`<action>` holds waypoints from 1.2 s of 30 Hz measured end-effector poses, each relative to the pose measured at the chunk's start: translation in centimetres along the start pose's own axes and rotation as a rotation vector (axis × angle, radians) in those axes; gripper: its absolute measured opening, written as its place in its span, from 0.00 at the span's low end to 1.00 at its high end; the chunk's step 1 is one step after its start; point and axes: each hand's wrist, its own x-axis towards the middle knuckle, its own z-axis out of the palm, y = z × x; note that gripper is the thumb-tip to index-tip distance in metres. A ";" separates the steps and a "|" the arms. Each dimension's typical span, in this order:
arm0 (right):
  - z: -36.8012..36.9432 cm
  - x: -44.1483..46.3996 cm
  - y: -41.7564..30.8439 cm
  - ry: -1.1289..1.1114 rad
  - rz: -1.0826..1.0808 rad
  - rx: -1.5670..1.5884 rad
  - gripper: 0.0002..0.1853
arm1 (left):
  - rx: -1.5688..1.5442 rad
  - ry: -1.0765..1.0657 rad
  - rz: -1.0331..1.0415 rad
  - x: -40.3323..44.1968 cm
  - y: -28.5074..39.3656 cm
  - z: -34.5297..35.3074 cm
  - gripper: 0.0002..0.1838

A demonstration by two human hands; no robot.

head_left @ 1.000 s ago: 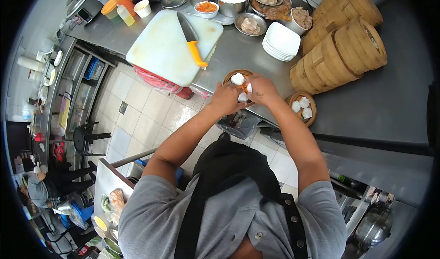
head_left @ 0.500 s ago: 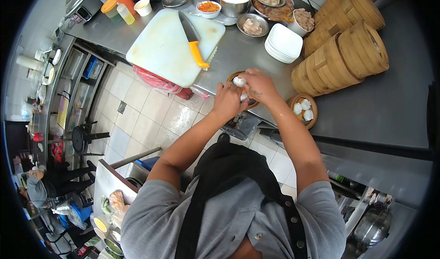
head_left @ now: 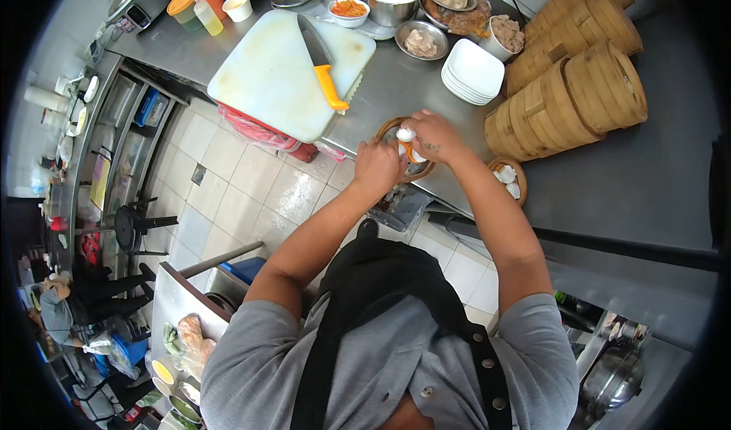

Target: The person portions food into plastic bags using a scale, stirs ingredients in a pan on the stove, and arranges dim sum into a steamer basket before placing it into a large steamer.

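Observation:
A round bamboo steamer (head_left: 387, 127) sits at the counter's front edge. Over it is a small orange dish (head_left: 412, 153) carrying white buns (head_left: 406, 134). My left hand (head_left: 377, 167) grips the dish from the left, fingers closed at its edge and partly hiding a bun. On the opposite side my right hand (head_left: 435, 137) is closed on the dish's right edge, beside the buns. The dish's underside is hidden, so I cannot tell whether it touches the steamer floor. To the right stands a second bamboo steamer (head_left: 521, 177) holding white buns, partly covered by my right forearm.
A cutting board (head_left: 263, 72) with an orange-handled knife (head_left: 326, 83) lies left of the steamer. Stacked white plates (head_left: 476, 68) and tall stacks of bamboo steamers (head_left: 567, 110) stand right. Bowls of filling (head_left: 420, 43) line the back. A person (head_left: 65, 308) is far left.
My hands have drawn slightly apart, and more of the orange dish and buns shows between them. My right forearm now covers more of the second steamer.

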 end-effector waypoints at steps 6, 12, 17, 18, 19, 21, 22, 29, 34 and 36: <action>-0.9 -1.1 0.7 0.019 0.034 0.252 0.23 | -0.063 -0.085 -0.210 1.4 1.3 0.6 0.19; -0.9 -4.6 -1.6 0.013 0.260 0.066 0.27 | -0.162 -0.283 -0.186 1.8 0.4 -1.9 0.29; -0.3 -3.9 -2.5 0.059 0.348 0.131 0.25 | -0.037 -0.487 0.049 4.4 -0.9 -3.6 0.36; -0.3 -3.9 -2.5 0.075 0.357 0.163 0.25 | -0.034 -0.513 0.066 4.9 -1.0 -3.5 0.37; 0.0 -4.0 -2.3 0.115 0.341 0.206 0.25 | -0.030 -0.539 0.083 5.4 -1.1 -3.2 0.39; 0.9 -4.2 -1.9 0.195 0.309 0.294 0.25 | -0.021 -0.564 0.109 6.0 -1.6 -2.1 0.40; 1.3 -4.2 -1.6 0.228 0.282 0.319 0.25 | -0.015 -0.562 0.120 6.3 -2.0 -1.3 0.39; 1.7 -5.9 -1.1 0.383 0.259 0.324 0.24 | -0.109 -0.516 0.146 6.0 -2.1 -1.3 0.36; 1.9 -7.4 -2.7 0.208 0.835 0.592 0.19 | -0.182 -0.467 0.182 5.7 -3.1 -0.9 0.37; 2.0 -6.9 -3.2 0.072 0.996 0.928 0.22 | -0.171 -0.479 0.186 6.0 -2.8 -1.1 0.37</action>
